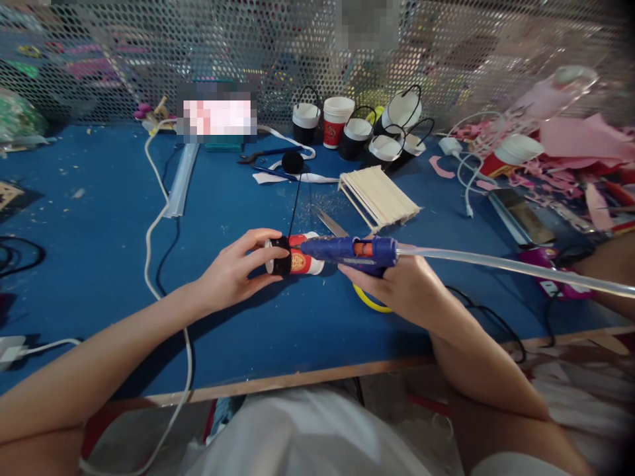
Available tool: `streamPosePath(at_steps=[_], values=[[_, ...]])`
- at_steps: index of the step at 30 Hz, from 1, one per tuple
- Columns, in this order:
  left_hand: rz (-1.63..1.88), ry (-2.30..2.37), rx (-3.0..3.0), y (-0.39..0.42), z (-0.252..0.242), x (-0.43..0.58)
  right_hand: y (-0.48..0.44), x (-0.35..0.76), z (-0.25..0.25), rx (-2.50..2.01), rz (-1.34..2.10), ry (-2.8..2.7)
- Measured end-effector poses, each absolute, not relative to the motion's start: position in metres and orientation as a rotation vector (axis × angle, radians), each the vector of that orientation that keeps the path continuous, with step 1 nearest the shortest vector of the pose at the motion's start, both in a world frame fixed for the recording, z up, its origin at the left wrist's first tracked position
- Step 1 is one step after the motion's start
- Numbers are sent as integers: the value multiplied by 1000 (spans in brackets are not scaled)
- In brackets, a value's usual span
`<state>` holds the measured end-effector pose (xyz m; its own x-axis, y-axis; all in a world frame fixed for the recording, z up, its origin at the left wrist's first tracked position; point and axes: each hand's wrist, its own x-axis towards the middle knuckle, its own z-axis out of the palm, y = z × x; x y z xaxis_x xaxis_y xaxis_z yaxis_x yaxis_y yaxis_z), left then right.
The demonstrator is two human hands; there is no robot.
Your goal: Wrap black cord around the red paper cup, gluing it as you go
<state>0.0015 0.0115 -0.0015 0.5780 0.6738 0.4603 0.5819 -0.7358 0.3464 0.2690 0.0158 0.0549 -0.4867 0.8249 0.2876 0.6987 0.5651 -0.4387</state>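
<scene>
A red and white paper cup (300, 262) with a gold emblem lies on its side on the table, a black band (282, 256) around one end. My left hand (243, 264) grips the cup at that banded end. In my right hand (401, 291) is a blue hot glue gun (342, 251) with a long clear glue stick (496, 266) out of its back. The gun's nozzle points at the black band; whether it touches is hard to tell. A thin black cord (296, 205) runs from the cup toward a round black spool (292, 162). Scissors (331, 223) with yellow handles lie partly under the gun.
Several cups with black handles (383, 151) stand by the mesh screen (278, 59). A bundle of wooden sticks (380, 197), pliers (262, 156) and clear glue sticks (183, 178) lie behind my hands. Pink scraps (575, 145) pile up at right. A white cable (149, 244) crosses at left.
</scene>
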Motion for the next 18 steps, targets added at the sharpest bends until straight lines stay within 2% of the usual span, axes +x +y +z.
streamPosePath(at_steps=[8,18], values=[[883,1046,2562,12,-1,1,16,268,56,-1213,339,-2349],[981,985,2017,13,-2,4,14,271,54,-1175,295,-2413]])
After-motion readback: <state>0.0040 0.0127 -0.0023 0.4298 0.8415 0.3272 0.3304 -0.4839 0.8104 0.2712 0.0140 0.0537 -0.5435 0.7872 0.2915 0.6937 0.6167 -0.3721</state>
